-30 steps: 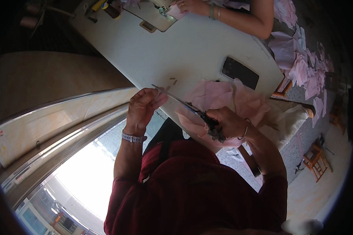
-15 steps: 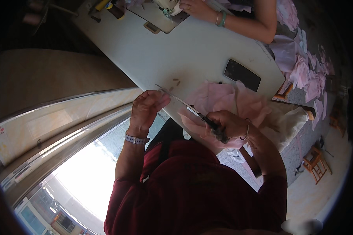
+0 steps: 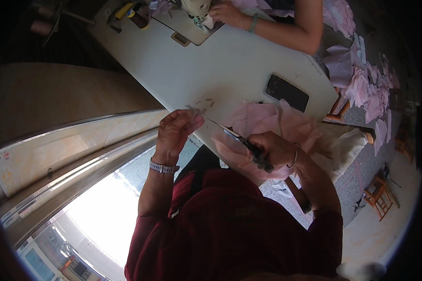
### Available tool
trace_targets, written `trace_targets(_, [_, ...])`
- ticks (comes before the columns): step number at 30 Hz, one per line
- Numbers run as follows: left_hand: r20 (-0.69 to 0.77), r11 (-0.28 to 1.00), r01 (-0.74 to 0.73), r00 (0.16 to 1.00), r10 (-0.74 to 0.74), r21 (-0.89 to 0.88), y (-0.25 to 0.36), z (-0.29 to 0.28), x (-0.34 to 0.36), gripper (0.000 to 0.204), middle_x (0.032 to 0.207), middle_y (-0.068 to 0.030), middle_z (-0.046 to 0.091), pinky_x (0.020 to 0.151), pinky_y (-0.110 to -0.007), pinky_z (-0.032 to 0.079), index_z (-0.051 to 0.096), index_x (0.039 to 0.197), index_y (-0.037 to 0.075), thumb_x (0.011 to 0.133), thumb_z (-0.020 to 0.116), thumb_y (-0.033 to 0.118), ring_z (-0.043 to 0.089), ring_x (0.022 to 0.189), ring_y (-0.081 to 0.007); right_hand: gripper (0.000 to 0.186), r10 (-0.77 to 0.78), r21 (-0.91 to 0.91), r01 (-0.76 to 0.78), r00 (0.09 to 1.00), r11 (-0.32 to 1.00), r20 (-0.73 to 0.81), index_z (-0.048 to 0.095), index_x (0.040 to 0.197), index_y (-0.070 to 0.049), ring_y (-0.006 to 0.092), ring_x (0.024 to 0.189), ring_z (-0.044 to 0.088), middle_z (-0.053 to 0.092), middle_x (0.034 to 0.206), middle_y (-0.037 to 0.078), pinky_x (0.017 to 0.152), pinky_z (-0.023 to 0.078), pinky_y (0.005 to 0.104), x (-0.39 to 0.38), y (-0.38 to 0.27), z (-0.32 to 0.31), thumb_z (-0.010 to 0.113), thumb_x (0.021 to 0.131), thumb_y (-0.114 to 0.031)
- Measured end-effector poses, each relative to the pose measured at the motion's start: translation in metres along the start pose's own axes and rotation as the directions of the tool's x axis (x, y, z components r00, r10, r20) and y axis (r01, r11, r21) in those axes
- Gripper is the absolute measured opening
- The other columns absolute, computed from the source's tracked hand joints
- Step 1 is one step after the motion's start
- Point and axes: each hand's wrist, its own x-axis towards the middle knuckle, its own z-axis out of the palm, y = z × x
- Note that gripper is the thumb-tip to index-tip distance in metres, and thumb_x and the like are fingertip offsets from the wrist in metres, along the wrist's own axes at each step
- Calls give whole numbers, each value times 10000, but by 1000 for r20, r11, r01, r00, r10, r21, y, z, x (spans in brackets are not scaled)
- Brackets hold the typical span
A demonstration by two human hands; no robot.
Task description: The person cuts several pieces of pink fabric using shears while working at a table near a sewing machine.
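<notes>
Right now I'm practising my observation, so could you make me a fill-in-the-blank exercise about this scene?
The person's right hand grips a pair of ____.
The wide pale wristband is on the person's ____ side.
The dark-screened phone lies on the pale ____.
A co-worker's hand is at a ____ machine.

Missing words: scissors; left; table; sewing.

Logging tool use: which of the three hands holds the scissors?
The right hand grips the scissors; the left hand is near their blades, the co-worker's hand at the sewing machine.
</notes>
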Motion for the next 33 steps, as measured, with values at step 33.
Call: trace_targets(33, [146,39,-172,919,365,984,-2,-18,7,118,953,-106,709,821,-344,555,692,951,-7,886,649,81,690,861,-223,265,-144,-130,123,975,984,-168,518,801,-17,170,719,684,646,719,75,581,507,303,1,5,0,774,739,-53])
